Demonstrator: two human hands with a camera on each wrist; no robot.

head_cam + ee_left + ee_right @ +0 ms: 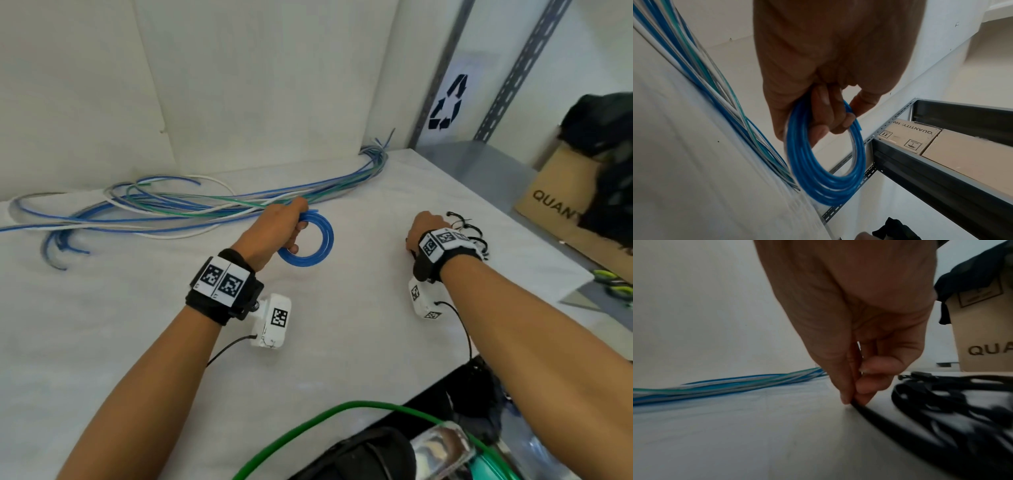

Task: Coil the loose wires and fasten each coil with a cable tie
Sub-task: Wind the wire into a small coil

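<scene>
Your left hand (274,229) grips the blue coil (826,164) just above the surface (342,342), probably so the loops do not spring open. Your right hand (859,363) pinches one black cable tie (875,415) beside the pile of ties (471,233). Loose wires (171,209) lie behind. The wrist band hides the right fingers in the head view.

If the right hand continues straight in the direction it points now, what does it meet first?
Most likely the pile of black cable ties just beyond the right hand, which already pinches one cable tie on the table. Depth is uncertain.
</scene>
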